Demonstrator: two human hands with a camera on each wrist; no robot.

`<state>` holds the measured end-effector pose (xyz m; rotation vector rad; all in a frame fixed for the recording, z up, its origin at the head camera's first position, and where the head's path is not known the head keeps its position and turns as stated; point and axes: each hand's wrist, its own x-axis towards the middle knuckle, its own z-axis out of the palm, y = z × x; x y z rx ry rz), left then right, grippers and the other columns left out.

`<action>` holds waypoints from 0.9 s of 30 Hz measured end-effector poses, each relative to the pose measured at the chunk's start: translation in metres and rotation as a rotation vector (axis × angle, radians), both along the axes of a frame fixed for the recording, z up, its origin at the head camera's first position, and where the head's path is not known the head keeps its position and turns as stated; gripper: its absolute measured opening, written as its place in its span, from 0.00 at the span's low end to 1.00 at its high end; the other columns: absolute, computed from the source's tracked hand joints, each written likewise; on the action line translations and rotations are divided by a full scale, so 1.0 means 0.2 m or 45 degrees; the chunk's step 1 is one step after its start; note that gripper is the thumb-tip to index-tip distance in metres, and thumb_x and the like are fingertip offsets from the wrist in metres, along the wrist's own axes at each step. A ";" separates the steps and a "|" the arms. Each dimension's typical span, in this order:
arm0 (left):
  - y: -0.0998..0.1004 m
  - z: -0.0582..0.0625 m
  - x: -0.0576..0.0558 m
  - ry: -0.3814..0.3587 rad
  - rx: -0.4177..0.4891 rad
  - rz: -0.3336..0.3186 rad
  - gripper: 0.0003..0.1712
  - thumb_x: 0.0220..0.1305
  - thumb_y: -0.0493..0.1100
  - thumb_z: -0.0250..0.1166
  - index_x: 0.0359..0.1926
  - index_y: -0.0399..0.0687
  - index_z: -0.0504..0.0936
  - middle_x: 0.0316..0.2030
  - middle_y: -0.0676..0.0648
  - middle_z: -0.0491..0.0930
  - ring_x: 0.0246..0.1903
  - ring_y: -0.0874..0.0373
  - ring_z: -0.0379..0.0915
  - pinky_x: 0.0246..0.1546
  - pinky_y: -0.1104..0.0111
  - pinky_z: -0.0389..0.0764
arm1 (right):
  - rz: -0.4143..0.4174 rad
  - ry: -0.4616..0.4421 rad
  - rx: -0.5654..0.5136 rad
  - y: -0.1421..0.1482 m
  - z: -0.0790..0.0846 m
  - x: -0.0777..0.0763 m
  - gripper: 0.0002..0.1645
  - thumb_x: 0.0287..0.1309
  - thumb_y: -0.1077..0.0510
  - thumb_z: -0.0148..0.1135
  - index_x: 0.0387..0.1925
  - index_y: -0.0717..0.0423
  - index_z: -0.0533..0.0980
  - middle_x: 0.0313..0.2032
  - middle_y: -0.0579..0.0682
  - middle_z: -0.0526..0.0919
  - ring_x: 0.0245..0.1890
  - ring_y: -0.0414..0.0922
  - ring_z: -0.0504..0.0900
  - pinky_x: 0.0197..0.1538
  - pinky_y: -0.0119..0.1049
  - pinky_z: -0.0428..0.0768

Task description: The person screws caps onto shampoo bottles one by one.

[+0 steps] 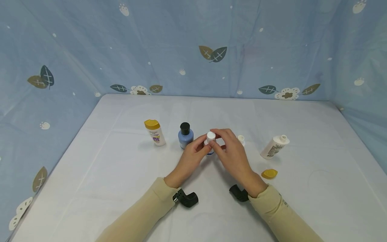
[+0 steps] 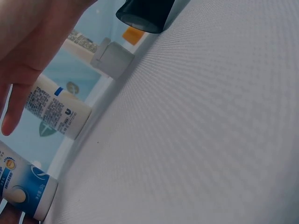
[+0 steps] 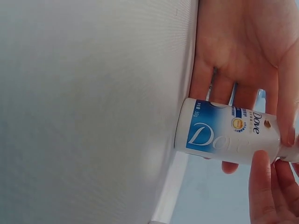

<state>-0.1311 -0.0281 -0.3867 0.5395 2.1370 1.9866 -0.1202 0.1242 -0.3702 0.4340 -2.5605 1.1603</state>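
Between my two hands a small white Dove bottle point(image 3: 210, 133) with a blue label stands upright, its base right at the table. Its white cap point(image 1: 211, 135) shows between the fingertips in the head view. My left hand point(image 1: 191, 156) holds the bottle's shoulder between thumb and fingers. My right hand point(image 1: 234, 154) pinches at the cap and neck, its thumb in front and its other fingers behind the bottle. Just left of the left hand is a blue bottle point(image 1: 185, 136) with a black cap. Behind the right hand, an uncapped white bottle point(image 1: 241, 138) is mostly hidden.
A white bottle with a yellow cap point(image 1: 156, 134) stands on the left. On the right is an uncapped white bottle point(image 1: 273, 148) with printed text, and a loose yellow cap point(image 1: 269, 173) lies nearer me. A white cap point(image 2: 112, 58) shows in the left wrist view. Blue patterned cloth point(image 1: 181, 43) hangs behind the table.
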 end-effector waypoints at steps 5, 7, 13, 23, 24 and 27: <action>0.00 0.00 0.00 -0.004 0.000 0.017 0.24 0.63 0.41 0.55 0.60 0.45 0.67 0.48 0.48 0.73 0.43 0.62 0.67 0.46 0.69 0.69 | -0.001 -0.020 -0.029 0.00 0.00 0.00 0.21 0.56 0.54 0.58 0.52 0.50 0.69 0.43 0.44 0.72 0.44 0.43 0.73 0.36 0.38 0.77; 0.00 0.00 0.00 -0.006 0.004 0.023 0.24 0.63 0.41 0.55 0.60 0.44 0.67 0.46 0.47 0.74 0.41 0.62 0.67 0.45 0.69 0.70 | 0.000 -0.031 -0.036 0.00 0.00 0.00 0.20 0.56 0.53 0.58 0.51 0.50 0.69 0.43 0.44 0.72 0.44 0.43 0.73 0.36 0.38 0.77; 0.00 0.00 0.01 -0.004 0.011 0.033 0.24 0.63 0.42 0.56 0.60 0.45 0.68 0.47 0.48 0.74 0.42 0.63 0.67 0.44 0.71 0.70 | 0.000 -0.040 -0.033 0.00 0.00 0.00 0.21 0.58 0.53 0.56 0.53 0.50 0.68 0.46 0.44 0.71 0.46 0.40 0.71 0.36 0.39 0.77; 0.00 0.00 0.00 0.012 0.059 0.012 0.23 0.63 0.39 0.55 0.59 0.42 0.68 0.48 0.46 0.74 0.45 0.58 0.69 0.46 0.69 0.71 | 0.009 0.005 -0.010 0.00 0.00 0.00 0.21 0.58 0.57 0.54 0.54 0.50 0.70 0.48 0.43 0.71 0.45 0.38 0.72 0.35 0.38 0.76; 0.00 0.00 0.00 0.006 0.058 0.012 0.23 0.63 0.39 0.55 0.60 0.42 0.68 0.49 0.47 0.74 0.46 0.58 0.69 0.47 0.68 0.71 | 0.009 0.004 -0.012 0.00 0.00 0.00 0.20 0.58 0.56 0.54 0.54 0.50 0.70 0.47 0.43 0.72 0.45 0.38 0.72 0.35 0.38 0.76; 0.00 -0.02 0.00 -0.006 0.067 0.002 0.24 0.63 0.40 0.55 0.60 0.44 0.67 0.52 0.47 0.72 0.49 0.59 0.68 0.49 0.67 0.69 | 0.010 -0.005 -0.027 0.00 0.00 0.00 0.20 0.57 0.54 0.57 0.52 0.50 0.70 0.45 0.44 0.72 0.44 0.40 0.73 0.35 0.39 0.77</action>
